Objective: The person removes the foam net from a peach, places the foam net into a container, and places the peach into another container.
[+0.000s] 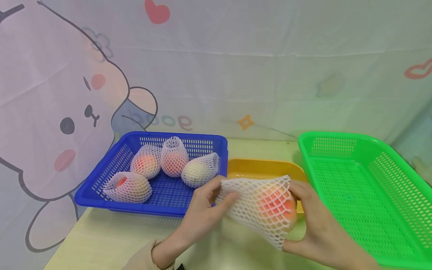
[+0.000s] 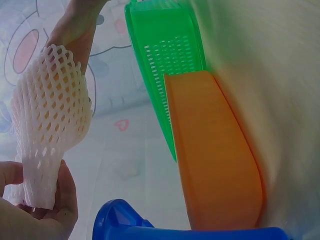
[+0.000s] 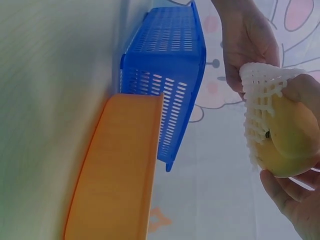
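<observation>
Between both hands is a yellow-and-red peach (image 1: 275,204) partly inside a white foam net sleeve (image 1: 248,195). My left hand (image 1: 207,210) pinches the narrow, gathered end of the net, thumb on the near side. The right hand (image 1: 315,221) holds the wide end, fingers at its top corner and thumb at its bottom corner, around the peach. In the right wrist view the peach's bare yellow side (image 3: 292,135) shows at the net's mouth, with a small dark stem spot. The left wrist view shows the net (image 2: 52,100) covering the peach's other side.
A blue basket (image 1: 135,207) on the left holds several net-wrapped fruits (image 1: 146,162). Behind the hands stands an orange-yellow bin (image 1: 260,165), partly hidden by them. The green basket (image 1: 351,187) is on the right. A printed curtain (image 1: 216,75) hangs behind the table (image 1: 111,240).
</observation>
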The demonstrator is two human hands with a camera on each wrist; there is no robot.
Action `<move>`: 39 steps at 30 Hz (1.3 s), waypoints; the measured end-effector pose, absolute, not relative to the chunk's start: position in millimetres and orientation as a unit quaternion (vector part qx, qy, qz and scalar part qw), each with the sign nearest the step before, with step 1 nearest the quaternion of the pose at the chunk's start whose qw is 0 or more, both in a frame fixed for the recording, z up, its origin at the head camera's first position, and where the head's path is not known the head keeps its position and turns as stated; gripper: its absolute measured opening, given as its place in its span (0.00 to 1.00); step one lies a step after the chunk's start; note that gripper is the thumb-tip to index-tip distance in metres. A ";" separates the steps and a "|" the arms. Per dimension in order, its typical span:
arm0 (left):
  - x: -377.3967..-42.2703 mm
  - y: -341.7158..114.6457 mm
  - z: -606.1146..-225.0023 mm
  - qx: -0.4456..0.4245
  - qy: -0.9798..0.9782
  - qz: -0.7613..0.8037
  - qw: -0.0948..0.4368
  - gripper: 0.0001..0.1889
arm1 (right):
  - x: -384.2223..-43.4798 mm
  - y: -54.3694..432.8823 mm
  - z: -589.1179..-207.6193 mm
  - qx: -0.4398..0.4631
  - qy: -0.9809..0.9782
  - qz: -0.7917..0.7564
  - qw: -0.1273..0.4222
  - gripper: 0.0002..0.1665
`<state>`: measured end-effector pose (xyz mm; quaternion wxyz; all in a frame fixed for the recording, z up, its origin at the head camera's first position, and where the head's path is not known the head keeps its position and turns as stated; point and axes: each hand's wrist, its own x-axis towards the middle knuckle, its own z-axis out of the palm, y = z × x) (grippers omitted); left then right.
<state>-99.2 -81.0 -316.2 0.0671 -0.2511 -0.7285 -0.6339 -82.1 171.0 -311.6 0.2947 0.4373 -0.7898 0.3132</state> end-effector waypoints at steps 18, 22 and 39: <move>-101.4 -84.4 -313.1 -0.246 -0.732 -0.632 0.066 0.08 | -82.1 180.4 -304.7 0.434 -0.798 0.302 0.290 0.54; -101.4 -84.4 -312.5 -0.246 -0.730 -0.634 0.066 0.08 | -82.2 181.3 -303.5 0.434 -0.795 0.307 0.293 0.50; -100.8 -84.6 -312.0 -0.249 -0.729 -0.634 0.067 0.10 | -80.7 186.9 -294.2 0.421 -0.806 0.278 0.308 0.48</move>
